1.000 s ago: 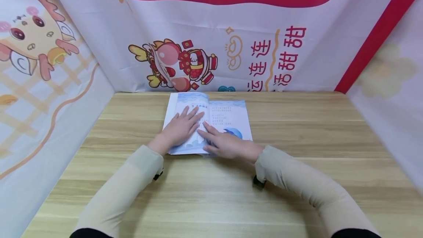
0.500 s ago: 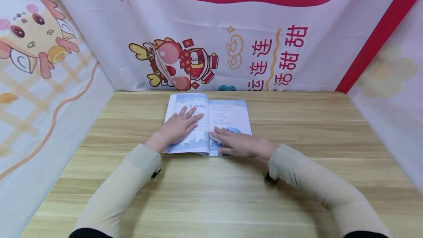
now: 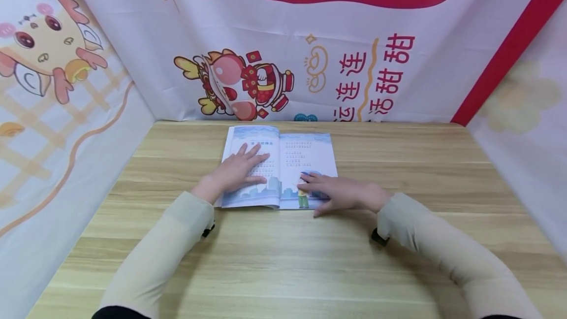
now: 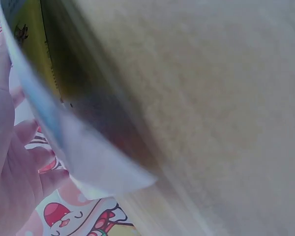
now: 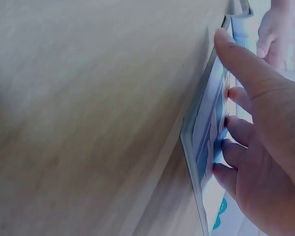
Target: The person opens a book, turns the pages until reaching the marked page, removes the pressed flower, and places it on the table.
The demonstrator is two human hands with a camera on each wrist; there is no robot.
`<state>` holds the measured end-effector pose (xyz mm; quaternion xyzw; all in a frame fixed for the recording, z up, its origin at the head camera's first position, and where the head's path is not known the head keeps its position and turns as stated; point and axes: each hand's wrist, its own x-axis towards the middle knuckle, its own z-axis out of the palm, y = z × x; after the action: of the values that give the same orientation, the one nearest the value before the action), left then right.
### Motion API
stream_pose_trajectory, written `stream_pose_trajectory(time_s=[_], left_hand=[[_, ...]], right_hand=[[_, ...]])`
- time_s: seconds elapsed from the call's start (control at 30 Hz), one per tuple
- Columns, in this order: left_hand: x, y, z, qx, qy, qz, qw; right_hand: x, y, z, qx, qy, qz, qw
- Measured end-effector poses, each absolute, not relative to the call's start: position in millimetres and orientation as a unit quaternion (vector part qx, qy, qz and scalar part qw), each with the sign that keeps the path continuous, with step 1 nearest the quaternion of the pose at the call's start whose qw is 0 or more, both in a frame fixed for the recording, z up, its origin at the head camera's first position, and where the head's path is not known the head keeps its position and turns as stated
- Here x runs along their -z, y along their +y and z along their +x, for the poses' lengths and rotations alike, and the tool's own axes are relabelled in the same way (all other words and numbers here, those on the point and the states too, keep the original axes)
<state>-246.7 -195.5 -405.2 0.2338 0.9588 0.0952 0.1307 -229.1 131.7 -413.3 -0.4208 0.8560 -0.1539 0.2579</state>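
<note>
An open book (image 3: 294, 149) with pale blue illustrated pages lies on the wooden table, its spine running away from the person. My left hand (image 3: 235, 169) rests on the left page with its fingers spread. In the left wrist view, the near edge of that page (image 4: 103, 167) bows up over the pages under it. My right hand (image 3: 341, 192) lies over the lower right page, fingers extended and thumb at the book's near edge. The right wrist view shows its fingertips (image 5: 231, 123) on the page. A printed figure (image 3: 303, 198) shows beside that hand.
The wooden table (image 3: 283, 265) reaches to a printed cloth backdrop (image 3: 266, 23) right behind the book. Side cloths (image 3: 66, 112) stand at left and right. A dark band (image 3: 379, 237) is on the right wrist, below the rolled sleeve.
My right hand has slid right, from the book's middle across the right page, uncovering the fold and the lower picture. My left hand stays on the left page, shifting slightly left.
</note>
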Motion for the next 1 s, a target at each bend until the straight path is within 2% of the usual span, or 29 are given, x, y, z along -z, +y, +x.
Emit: stream_pose_trajectory(time_s=[0.47, 0.7, 1.0], left_hand=[[404.0, -197.9, -246.6, -0.139, 0.947, 0.218, 0.188], [405.0, -189.5, -245.6, -0.132, 0.953, 0.188, 0.196], [404.8, -190.3, -244.3, -0.106, 0.945, 0.25, 0.182]], right_hand=[[410.4, 146.1, -231.2, 0.165, 0.857, -0.41, 0.266], [413.1, 145.7, -234.3, 0.16, 0.861, -0.398, 0.274], [411.0, 148.0, -236.8, 0.166, 0.856, -0.402, 0.28]])
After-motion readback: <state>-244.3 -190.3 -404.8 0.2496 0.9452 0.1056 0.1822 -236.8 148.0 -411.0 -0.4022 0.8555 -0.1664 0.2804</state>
